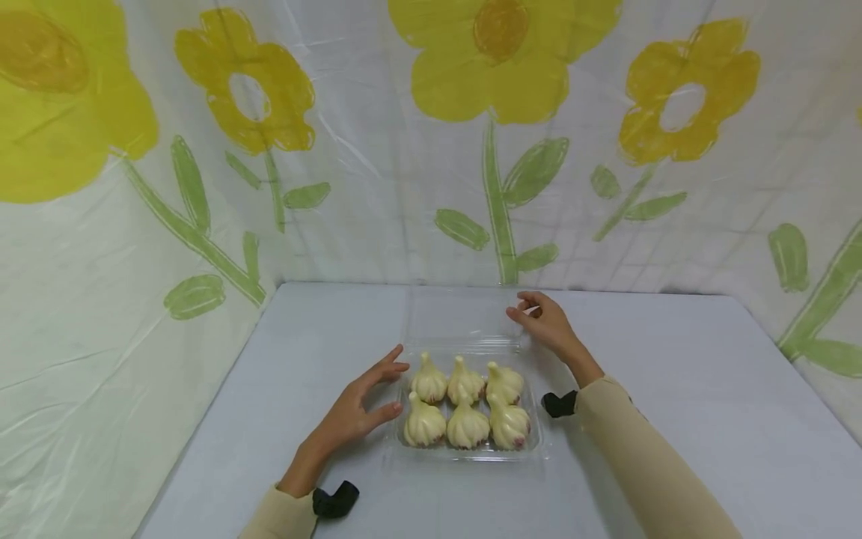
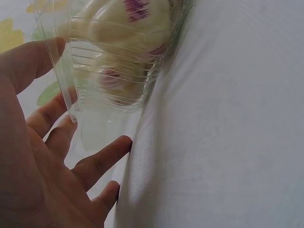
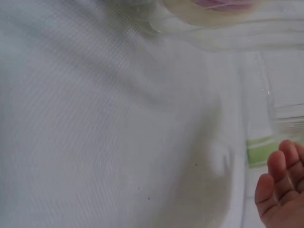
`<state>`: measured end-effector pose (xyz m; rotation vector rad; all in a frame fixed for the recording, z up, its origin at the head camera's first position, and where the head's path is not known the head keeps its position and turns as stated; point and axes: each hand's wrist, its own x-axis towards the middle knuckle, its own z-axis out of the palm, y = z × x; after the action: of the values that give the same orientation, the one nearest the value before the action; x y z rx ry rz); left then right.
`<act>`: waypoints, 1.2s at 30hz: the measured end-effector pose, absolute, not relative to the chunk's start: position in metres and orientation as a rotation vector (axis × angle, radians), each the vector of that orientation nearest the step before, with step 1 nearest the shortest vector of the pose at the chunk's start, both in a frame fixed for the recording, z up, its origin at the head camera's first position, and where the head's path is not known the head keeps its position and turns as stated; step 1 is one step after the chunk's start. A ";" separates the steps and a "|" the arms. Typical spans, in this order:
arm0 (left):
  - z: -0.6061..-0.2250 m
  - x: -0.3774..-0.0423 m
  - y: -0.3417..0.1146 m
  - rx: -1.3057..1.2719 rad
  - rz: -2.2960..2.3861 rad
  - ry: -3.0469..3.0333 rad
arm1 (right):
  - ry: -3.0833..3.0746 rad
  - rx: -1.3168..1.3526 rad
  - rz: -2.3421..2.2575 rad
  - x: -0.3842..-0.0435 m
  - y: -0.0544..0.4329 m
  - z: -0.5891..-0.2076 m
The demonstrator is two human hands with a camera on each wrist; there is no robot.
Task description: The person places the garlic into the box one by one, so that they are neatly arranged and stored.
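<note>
A clear plastic clamshell box [image 1: 465,455] stands on the table, holding several pale garlic bulbs [image 1: 468,427] in two rows. Its transparent lid [image 1: 461,314] is folded back toward the wall. At the box's left side is my left hand [image 1: 353,408], fingers spread; in the left wrist view its thumb and fingers [image 2: 61,107] are at the rim. My right hand [image 1: 547,322] is by the lid's right edge, fingers loosely bent. The right wrist view shows its fingertips [image 3: 278,166] beside the lid; its thumb is out of that view, and contact is unclear.
A white cloth covers the table [image 1: 673,359]. Behind and at the sides hangs a white sheet [image 1: 370,224] with painted yellow flowers. Each wrist bears a black strap piece, one at the left [image 1: 335,500] and one at the right [image 1: 560,404].
</note>
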<state>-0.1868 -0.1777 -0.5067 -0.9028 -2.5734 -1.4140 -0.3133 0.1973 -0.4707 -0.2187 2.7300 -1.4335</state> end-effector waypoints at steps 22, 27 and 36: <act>-0.506 -0.187 -0.176 -0.882 -1.410 -2.574 | 2.965 -0.630 -1.541 -0.268 0.207 -0.429; -0.505 -0.186 -0.176 -0.888 -1.420 -2.573 | 2.993 -0.725 -1.556 -0.251 0.211 -0.426; -0.504 -0.186 -0.176 -0.910 -1.409 -2.567 | 3.028 -0.774 -1.541 -0.223 0.217 -0.428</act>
<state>-0.1860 -0.1762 -0.5036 -0.9095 -2.5672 -1.4087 -0.2227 0.2172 -0.4278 -0.7745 3.0277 -1.5412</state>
